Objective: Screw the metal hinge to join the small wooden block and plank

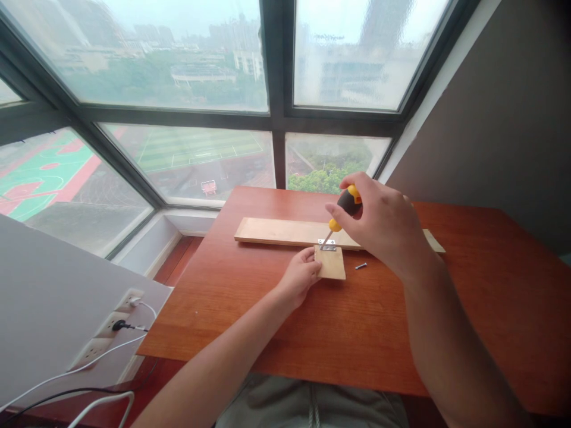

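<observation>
My right hand (pixel 379 223) is wrapped round the yellow and black handle of a screwdriver (pixel 349 203). Its shaft slants down to the left, and the tip meets a small metal hinge (pixel 328 245). That hinge lies across the edge of a small square wooden board (pixel 331 266) and the side of a long wooden plank (pixel 285 230). With my left hand (pixel 301 273) I grip the small board by its left edge. Just right of the board a loose screw (pixel 361 266) lies on the table.
The reddish-brown wooden table (pixel 357 333) reaches to the windows. Part of the plank's right end is hidden behind my right hand. At the lower left, wall sockets (pixel 107 325) hold plugs, with white and black cables (pixel 66 374) running beside the table. A grey wall (pixel 491 119) rises at the right.
</observation>
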`<control>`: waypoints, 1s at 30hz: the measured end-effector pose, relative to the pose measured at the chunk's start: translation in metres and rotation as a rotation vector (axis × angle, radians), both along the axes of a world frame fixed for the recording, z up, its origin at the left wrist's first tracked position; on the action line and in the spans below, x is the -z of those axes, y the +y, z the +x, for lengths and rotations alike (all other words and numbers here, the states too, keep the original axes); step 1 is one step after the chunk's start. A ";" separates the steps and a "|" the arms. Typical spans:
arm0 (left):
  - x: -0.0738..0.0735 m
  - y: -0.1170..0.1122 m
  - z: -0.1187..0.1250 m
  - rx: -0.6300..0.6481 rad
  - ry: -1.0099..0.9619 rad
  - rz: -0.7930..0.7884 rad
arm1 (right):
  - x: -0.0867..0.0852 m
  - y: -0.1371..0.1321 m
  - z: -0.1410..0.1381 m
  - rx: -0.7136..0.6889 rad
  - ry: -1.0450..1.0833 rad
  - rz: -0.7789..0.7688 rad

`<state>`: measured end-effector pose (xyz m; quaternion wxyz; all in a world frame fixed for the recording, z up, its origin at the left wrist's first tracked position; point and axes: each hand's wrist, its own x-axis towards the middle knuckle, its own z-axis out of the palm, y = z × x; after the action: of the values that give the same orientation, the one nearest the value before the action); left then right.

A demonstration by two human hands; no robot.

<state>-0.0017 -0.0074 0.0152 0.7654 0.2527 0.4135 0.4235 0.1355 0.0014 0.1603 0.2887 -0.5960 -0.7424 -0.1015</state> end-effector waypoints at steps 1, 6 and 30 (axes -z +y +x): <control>0.000 0.000 0.000 -0.002 0.001 -0.001 | 0.000 0.001 0.000 0.003 0.003 0.000; -0.002 -0.001 0.001 -0.012 0.002 -0.003 | 0.000 0.003 0.001 -0.001 0.007 0.013; 0.000 0.000 -0.002 0.035 0.005 0.020 | -0.004 -0.001 0.001 -0.098 0.065 -0.011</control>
<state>-0.0034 -0.0075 0.0148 0.7691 0.2686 0.4068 0.4134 0.1362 0.0004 0.1640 0.3139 -0.5634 -0.7616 -0.0636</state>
